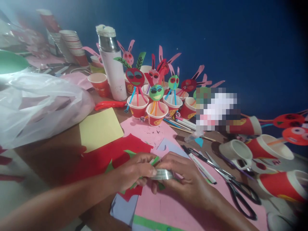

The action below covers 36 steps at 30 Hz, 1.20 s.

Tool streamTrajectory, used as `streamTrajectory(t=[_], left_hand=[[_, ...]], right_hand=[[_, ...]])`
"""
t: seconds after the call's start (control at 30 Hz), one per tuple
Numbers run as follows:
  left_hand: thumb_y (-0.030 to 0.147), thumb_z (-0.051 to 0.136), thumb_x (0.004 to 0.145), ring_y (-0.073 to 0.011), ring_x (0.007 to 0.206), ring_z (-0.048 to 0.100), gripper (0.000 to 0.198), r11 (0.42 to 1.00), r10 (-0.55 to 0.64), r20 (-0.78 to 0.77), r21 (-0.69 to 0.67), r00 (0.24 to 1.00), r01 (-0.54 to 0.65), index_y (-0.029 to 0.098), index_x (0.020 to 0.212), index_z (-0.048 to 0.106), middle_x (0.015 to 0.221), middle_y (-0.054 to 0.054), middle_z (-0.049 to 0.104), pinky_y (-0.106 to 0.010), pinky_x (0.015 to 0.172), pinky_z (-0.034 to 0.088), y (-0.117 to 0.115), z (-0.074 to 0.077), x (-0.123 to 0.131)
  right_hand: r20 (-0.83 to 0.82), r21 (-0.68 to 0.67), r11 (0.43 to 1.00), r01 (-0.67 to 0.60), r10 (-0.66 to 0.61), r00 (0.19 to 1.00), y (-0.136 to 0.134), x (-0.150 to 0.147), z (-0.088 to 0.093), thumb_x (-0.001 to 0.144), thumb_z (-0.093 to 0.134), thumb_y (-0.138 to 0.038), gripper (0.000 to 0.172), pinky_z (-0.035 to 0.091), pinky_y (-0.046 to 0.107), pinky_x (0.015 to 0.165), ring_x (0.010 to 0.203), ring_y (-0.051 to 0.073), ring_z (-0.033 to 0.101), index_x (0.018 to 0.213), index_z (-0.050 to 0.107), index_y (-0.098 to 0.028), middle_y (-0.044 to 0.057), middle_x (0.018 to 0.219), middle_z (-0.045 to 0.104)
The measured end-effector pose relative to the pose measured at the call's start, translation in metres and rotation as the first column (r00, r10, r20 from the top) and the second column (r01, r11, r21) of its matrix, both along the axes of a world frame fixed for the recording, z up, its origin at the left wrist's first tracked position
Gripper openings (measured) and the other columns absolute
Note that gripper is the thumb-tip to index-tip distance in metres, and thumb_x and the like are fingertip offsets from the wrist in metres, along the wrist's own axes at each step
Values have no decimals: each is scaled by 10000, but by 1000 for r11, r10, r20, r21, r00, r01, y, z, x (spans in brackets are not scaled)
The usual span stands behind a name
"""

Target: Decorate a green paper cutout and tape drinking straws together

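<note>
My left hand (136, 170) is closed, its thumb and fingers pinching a small green paper piece (156, 159). The left thumb tip touches a shiny roll of clear tape (164, 174). Curled round the far side of that roll is my right hand (185, 175). Both hands meet over red paper (115, 152) and pink paper (156, 205). Cut green paper (109, 167) lies partly under my left hand. Black-handled scissors (237, 189) rest open to the right of my right hand, by a white marker (204, 170). What the hidden fingertips touch cannot be made out.
Red-and-white paper cups (157, 117) with paper-faced figures stand along the blue wall. Behind them is a white flask (113, 70). A plastic bag (40, 106) fills the left, near a yellow sheet (101, 128). A white mug (235, 152) and tipped cups (281, 186) are at right.
</note>
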<state>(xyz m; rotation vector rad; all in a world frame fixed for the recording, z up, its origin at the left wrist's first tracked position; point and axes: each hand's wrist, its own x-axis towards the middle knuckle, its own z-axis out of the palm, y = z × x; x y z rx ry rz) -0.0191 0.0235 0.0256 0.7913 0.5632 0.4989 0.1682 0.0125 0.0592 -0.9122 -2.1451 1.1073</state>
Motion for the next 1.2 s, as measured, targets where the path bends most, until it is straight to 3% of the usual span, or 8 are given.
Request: streamTrajectory(t=[0.63,0.93,1.2], left_hand=[[160,496,548,-104,371,533,148,999,30,79,-39,996,-27,119,662,579,498,-41,630,-161,314,191,2,-1,3],[222,564,646,-110,429,588,113,998,55,23,-21,998,-55,131,712,579,504,-8,614,-150,326,188,0,3,4],[185,491,560,-124,369,568,87,996,66,73,-68,995,-61,135,594,553,419,-2,566,-164,306,168,1,-3,5]], right_hand=[[-58,-16,999,36,-37,998,2,-1,0,897,555,-230,153,474,311,692,713,174,596,921,701,-189,37,722,675],[-62,21,998,53,-52,997,1,0,-6,887,576,-256,150,481,318,689,710,173,593,946,694,-183,39,728,667],[-121,-108,993,41,-54,991,0,-1,-6,859,579,-159,154,472,318,693,701,174,599,942,701,-205,18,681,689]])
